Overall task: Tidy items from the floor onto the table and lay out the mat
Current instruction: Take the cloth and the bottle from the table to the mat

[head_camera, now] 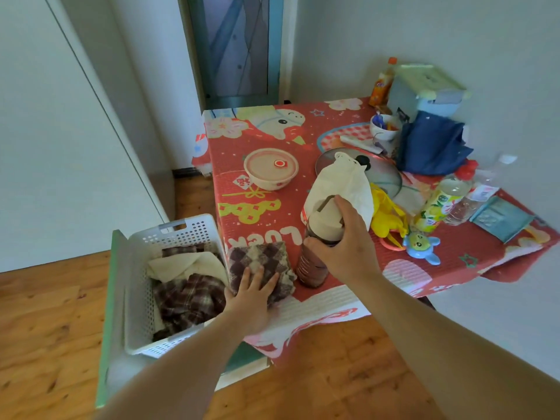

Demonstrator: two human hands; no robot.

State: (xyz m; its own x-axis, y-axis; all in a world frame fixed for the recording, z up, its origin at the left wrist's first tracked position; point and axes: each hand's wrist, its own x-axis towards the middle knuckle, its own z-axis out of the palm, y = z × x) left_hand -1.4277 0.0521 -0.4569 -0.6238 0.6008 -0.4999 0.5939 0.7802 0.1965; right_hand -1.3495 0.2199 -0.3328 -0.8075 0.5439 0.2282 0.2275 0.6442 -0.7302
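At far left we see a white perforated basket [142, 286] beside the surface [257, 207], holding plaid and cream cloth whose lower layers are hidden. The surface itself is concealed under a red patterned mat [303, 134]; its printed lettering is partly covered.

The left hand [251, 298] lies flat on a folded brown checked cloth [260, 265] at the near left corner of the mat. Its grip is spread, fingers extended on the fabric, nothing pinched. The thumb cannot be made out.

Behind it stands a lidded cream bowl [271, 168].

The right hand [342, 244] wraps its grip around the cap end of a brown ribbed bottle [312, 268], which stands on the mat just beside the cloth. The hand covers most of the neck. A cream cloth bag [342, 180] rises behind the hand; we cannot tell whether the fingers touch it.

Further right, a yellow item [388, 213], a blue toy [421, 242], plastic bottles [442, 204] and a dark blue cloth [430, 147] crowd together, overlapping. The mat's right edge is cut off.
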